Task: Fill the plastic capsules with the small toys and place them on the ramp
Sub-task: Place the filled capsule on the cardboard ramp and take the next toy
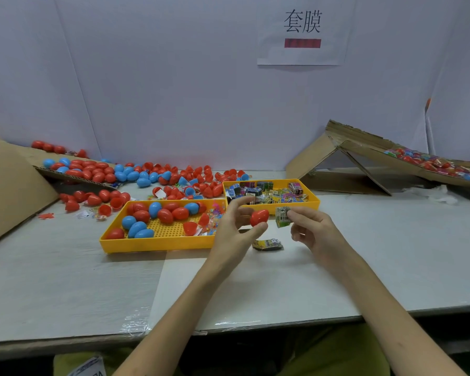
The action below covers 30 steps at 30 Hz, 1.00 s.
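Holding a red egg-shaped plastic capsule (259, 217) between thumb and fingertips, the left hand (235, 229) hovers over the middle of the white worktop (65, 280). It is just off the near right corner of a yellow plastic tray (158, 245) of red and blue capsules. Right hand (311, 230) pinches a small wrapped toy packet (282, 217) just beside the capsule. A second crumpled packet (267, 244) lies on the worktop below. Another yellow tray of packets (307, 205) sits behind. Brown cardboard ramp (364, 149) at the far right edge carries capsules.
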Tool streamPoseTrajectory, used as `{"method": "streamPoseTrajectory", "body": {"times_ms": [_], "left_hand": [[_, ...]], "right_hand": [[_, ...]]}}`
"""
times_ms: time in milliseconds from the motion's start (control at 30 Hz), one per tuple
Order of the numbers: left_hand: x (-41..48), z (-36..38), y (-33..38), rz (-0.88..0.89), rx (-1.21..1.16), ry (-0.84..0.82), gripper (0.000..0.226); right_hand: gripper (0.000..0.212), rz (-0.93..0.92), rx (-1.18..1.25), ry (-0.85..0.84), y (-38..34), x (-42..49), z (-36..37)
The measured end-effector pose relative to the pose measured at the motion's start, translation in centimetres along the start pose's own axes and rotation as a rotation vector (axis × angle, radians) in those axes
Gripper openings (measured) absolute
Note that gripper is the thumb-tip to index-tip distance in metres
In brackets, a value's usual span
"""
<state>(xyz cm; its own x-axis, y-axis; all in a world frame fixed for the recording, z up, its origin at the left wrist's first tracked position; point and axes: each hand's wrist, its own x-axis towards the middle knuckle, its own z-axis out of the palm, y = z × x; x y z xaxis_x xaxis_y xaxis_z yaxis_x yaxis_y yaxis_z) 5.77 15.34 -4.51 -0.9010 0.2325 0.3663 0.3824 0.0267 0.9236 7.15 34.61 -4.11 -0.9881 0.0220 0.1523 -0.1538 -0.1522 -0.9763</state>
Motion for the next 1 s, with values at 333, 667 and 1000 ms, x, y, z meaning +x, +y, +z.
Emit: {"method": "streamPoseTrajectory", "body": {"times_ms": [333, 667, 1000], "left_hand": [[-0.04, -0.10, 0.00, 0.062, 0.044, 0.073, 0.033], [0.03, 0.06, -0.09, 0.069, 0.081, 0.038, 0.018], [-0.22, 0.16, 0.06, 0.034, 0.083, -0.064, 0.021]], "right_hand": [[0.015, -0.003, -0.012, -0.054, -0.05, -0.11, 0.08], [0.019, -0.020, -0.097, -0.064, 0.22, -0.17, 0.25], [0.010, -0.137, -0.178, 0.001, 0.27, -0.23, 0.35]]}}
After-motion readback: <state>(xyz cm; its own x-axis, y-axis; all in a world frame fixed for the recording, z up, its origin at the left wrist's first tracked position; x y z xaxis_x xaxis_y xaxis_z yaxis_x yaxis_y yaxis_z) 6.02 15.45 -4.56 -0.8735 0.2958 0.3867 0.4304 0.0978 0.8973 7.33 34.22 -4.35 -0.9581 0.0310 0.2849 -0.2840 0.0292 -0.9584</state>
